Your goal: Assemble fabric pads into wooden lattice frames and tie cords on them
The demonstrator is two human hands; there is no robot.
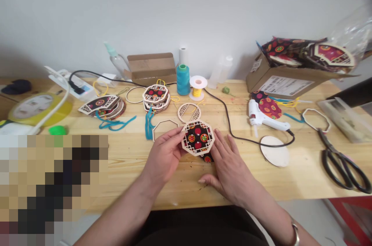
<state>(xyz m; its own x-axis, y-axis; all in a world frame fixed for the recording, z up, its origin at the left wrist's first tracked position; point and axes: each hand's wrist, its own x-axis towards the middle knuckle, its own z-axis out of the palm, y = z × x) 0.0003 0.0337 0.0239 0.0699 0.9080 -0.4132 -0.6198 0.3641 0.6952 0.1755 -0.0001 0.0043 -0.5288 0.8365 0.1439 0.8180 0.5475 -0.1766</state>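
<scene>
Octagonal wooden panel [198, 137] with dark floral fabric: raised near the front of the desk [128, 184], patterned face up, between the two hands. Behind, at right, an open carton [283, 83] filled with patterned pieces. Left hand [168, 153]: grasping the panel by its left edge, between thumb and fingers. Right hand [231, 168]: released, palm down, fingers extended beside the panel's right edge, thumb spread; contact with the panel impossible to tell. Far right, black-handled scissors [332, 149], lying flat. Nearer the panel, a white glue gun [271, 121] on its side, cord attached. In front of it, a pale oval disc [274, 152], partly crossed by the cord. Beyond the panel, a teal thread cone [183, 81], upright, just beside a smaller spool of yellow thread [197, 92]. Below the panel's lower right edge, a scrap of floral fabric [207, 158], partly hidden.
</scene>
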